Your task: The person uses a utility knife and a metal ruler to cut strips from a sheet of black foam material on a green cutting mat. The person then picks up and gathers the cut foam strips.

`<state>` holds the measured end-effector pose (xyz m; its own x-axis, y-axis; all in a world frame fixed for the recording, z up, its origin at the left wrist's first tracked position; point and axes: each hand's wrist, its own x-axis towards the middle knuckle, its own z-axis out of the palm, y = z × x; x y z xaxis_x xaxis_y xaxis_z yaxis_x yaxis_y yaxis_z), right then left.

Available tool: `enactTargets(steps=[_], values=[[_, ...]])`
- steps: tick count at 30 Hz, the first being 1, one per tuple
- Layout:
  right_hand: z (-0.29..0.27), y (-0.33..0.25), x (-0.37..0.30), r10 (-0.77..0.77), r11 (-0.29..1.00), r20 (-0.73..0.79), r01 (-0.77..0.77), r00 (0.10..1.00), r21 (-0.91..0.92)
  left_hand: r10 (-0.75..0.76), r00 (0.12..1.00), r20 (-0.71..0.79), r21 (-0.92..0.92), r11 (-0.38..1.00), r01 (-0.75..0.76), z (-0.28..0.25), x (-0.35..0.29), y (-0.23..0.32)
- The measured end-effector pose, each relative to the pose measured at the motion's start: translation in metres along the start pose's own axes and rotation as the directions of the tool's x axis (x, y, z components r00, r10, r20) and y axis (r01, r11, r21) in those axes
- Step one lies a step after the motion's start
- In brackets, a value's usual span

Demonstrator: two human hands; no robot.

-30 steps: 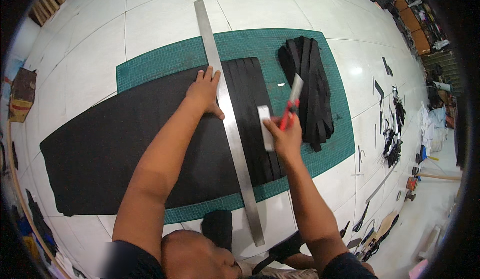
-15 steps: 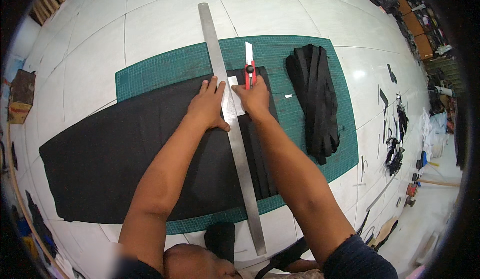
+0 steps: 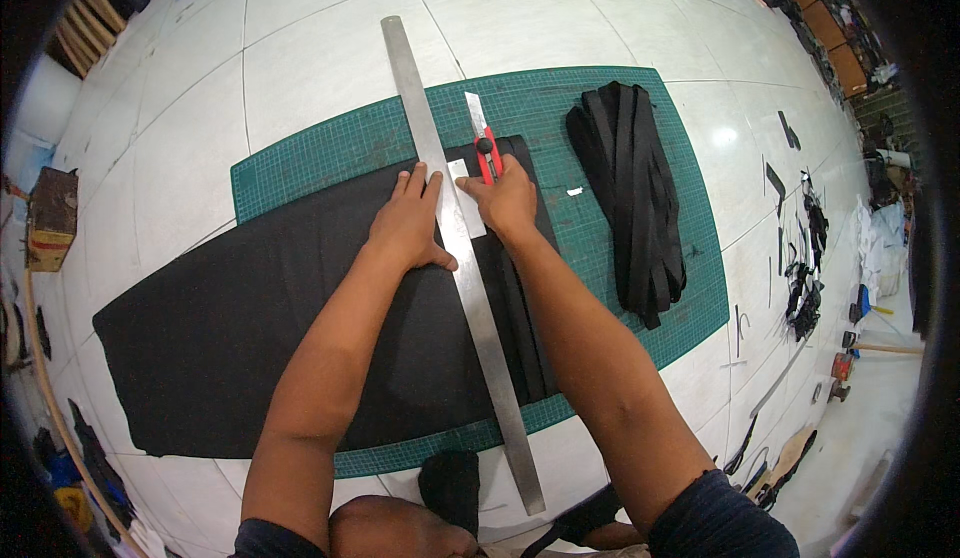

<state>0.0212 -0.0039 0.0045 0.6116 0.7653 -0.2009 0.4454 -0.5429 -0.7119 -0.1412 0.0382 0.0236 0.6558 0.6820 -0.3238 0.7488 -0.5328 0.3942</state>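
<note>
My left hand lies with fingers spread across a long steel ruler and black fabric, pressing from above. The fabric is layered, with several strip-like edges to the right of the ruler. In my right hand is a red utility knife, blade extended and pointing away from me. The fingers of that hand also touch a small white rectangular plate lying against the ruler's right side. Beneath everything is a green cutting mat.
A bundle of black strips rests on the mat's right part, with a small white scrap beside it. Black offcuts are scattered on the tiled floor to the right. A wooden box stands at far left.
The knife's blade has tilted to the left. Both hands keep their places on the ruler and plate; the whole view has shifted slightly.
</note>
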Motion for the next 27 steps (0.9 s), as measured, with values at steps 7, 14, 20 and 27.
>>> enactTargets(steps=[7,14,20,27], values=[[-0.016,0.014,0.002,-0.067,0.995,-0.054,0.071,0.996,0.065,-0.037,0.997,0.068,0.165,0.986,0.026,0.0,0.01,0.015],[-0.113,0.079,-0.147,0.034,0.941,0.166,-0.087,0.986,0.327,-0.045,0.998,0.041,0.297,0.954,0.031,0.011,0.015,-0.005],[-0.135,0.177,-0.297,0.279,0.852,0.25,-0.359,0.927,0.38,-0.04,0.997,0.069,0.453,0.892,0.005,0.005,0.016,0.009],[-0.101,0.196,-0.32,0.228,0.942,0.185,-0.265,0.956,0.209,-0.048,0.997,0.066,0.39,0.92,0.018,0.012,0.019,0.002]])
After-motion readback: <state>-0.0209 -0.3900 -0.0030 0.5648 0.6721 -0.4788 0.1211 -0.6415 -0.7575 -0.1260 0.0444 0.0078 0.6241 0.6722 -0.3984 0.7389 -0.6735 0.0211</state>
